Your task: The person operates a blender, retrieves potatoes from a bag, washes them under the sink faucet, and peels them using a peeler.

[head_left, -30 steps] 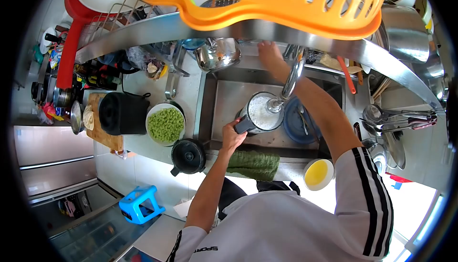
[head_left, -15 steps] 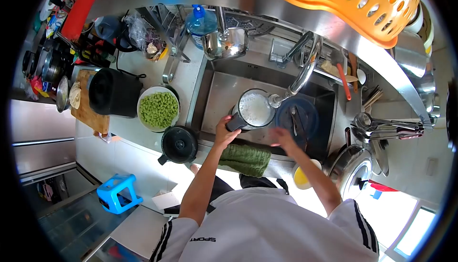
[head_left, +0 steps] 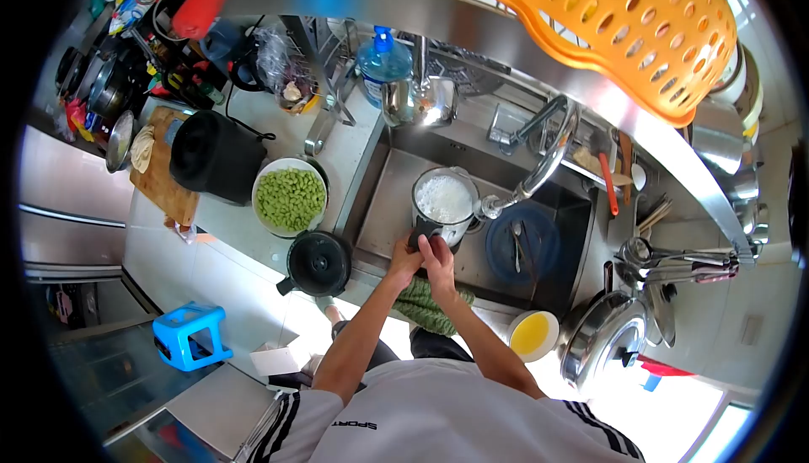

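A clear blender jar with a black handle is held upright over the sink, and white foam fills its top. My left hand is closed round the handle. Against it, my right hand is also closed on the handle, its fingers partly hidden. The tap ends just right of the jar's rim. Below my hands, a green towel hangs over the sink's front edge.
In the sink, a blue basin holds utensils. Left of it stand a bowl of green beans, a black lid and a black appliance base. A yellow-filled bowl is at right. An orange colander hangs overhead.
My right hand has moved left from beside the jar onto its handle. The jar sits slightly left of the tap's end and its handle has turned towards me. The view has shifted slightly.
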{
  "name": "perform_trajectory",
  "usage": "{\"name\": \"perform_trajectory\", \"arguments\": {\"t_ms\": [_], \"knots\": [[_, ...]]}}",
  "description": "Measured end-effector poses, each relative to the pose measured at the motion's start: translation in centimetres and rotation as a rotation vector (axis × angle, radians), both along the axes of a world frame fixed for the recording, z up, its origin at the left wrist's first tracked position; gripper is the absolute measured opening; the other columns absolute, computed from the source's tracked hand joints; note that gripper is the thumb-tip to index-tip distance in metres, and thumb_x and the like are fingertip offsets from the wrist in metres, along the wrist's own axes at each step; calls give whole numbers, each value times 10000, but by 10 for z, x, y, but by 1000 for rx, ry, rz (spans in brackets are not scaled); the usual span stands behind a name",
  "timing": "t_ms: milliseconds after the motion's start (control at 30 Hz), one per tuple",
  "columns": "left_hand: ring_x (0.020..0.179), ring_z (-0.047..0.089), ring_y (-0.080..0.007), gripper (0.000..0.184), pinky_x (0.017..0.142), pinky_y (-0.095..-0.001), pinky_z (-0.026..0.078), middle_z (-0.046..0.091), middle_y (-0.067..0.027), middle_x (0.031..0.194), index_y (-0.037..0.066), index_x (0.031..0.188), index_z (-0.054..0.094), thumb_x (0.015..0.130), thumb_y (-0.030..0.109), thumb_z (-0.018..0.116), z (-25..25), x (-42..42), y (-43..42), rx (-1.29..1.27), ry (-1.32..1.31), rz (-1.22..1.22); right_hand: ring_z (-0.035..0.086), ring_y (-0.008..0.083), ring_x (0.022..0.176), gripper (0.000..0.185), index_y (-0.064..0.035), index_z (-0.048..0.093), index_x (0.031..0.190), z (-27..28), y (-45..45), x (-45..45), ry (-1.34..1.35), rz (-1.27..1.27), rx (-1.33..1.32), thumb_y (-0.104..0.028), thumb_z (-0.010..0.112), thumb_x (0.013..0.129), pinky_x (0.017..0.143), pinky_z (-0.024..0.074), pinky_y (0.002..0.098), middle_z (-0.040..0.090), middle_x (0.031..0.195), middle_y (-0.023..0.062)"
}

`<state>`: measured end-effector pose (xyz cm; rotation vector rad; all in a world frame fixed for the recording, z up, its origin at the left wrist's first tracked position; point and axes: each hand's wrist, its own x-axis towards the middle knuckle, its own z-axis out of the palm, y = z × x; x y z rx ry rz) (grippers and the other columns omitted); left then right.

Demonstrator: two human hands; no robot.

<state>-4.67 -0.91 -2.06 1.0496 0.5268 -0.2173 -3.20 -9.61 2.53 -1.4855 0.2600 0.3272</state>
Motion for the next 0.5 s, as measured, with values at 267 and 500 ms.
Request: {"name": "perform_trajectory", "arguments": {"t_ms": [267,500], "knots": [[1058,536,-156,564,853,-258,461,482,-107,1298,-48,1350,374,827,-13,582,46,-33,-2,85,-125,197,437,72,676,295,4,523,910,36,6,-28,-117,133,-47,-269,629,880,568,354,247,504,706,7],[1259,404,-180,530,932,-265,420,206,-128,1516,-27,1293,466,785,-6,615,108,-61,8,148,-251,266,475,62,762,254,-19,511,1014,96,26,-53,-220,89,142,-214,613,888,667,391,218,554,870,13]]}}
